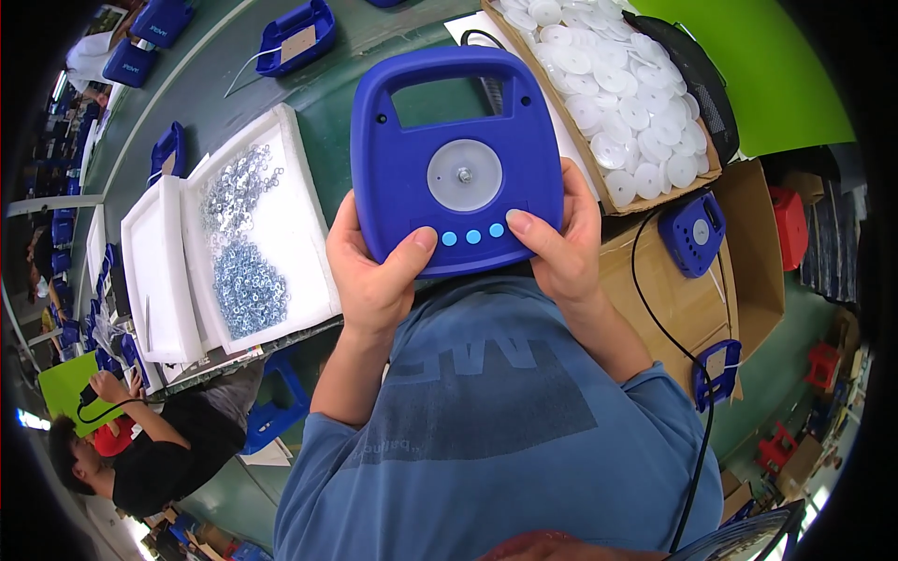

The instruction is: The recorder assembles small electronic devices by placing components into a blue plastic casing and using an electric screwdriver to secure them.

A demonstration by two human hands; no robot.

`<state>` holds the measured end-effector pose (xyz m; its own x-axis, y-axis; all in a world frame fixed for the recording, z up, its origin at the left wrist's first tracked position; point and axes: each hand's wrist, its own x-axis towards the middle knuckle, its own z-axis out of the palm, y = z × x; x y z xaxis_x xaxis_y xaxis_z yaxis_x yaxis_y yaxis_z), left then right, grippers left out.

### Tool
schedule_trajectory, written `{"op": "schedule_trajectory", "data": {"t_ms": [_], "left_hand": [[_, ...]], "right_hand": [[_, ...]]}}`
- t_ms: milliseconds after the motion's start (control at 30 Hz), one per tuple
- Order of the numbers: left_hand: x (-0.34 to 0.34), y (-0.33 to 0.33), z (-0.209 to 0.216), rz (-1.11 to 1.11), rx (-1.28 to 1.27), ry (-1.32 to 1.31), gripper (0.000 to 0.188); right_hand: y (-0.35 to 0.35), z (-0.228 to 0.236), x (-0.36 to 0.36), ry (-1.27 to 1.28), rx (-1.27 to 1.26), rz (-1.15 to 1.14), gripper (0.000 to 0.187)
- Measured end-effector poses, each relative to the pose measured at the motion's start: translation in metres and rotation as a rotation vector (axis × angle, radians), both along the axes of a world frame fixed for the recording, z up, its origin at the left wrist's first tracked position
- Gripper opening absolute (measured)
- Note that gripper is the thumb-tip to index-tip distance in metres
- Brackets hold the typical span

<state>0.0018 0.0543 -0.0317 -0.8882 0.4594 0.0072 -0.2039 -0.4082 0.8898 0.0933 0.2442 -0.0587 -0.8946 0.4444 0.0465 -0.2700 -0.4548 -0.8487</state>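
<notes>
A blue plastic housing (402, 187) with a handle opening at its top is held up in front of my chest. My left hand (376, 271) grips its lower left corner and my right hand (567, 248) its lower right corner. Both thumbs press on the front face, while the other fingers are hidden behind it. At the middle of the housing sits a round whitish disc (447, 194) with a metal bolt end (464, 175) at its centre. Below the disc runs a row of three light blue buttons (472, 237), between my thumbs.
Left on the green bench, a white foam tray (313, 234) holds washers (238, 192) and nuts (248, 290). A carton (708, 175) of white discs (627, 103) stands right. More blue housings (694, 234) lie around. A black cable (658, 318) hangs at right; another person (187, 449) works lower left.
</notes>
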Motion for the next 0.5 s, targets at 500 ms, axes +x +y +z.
{"op": "schedule_trajectory", "data": {"t_ms": [500], "left_hand": [[0.0040, 0.0005, 0.0052, 0.003, 0.001, 0.008, 0.060]], "right_hand": [[-0.0011, 0.0060, 0.0034, -0.005, 0.017, 0.002, 0.058]]}}
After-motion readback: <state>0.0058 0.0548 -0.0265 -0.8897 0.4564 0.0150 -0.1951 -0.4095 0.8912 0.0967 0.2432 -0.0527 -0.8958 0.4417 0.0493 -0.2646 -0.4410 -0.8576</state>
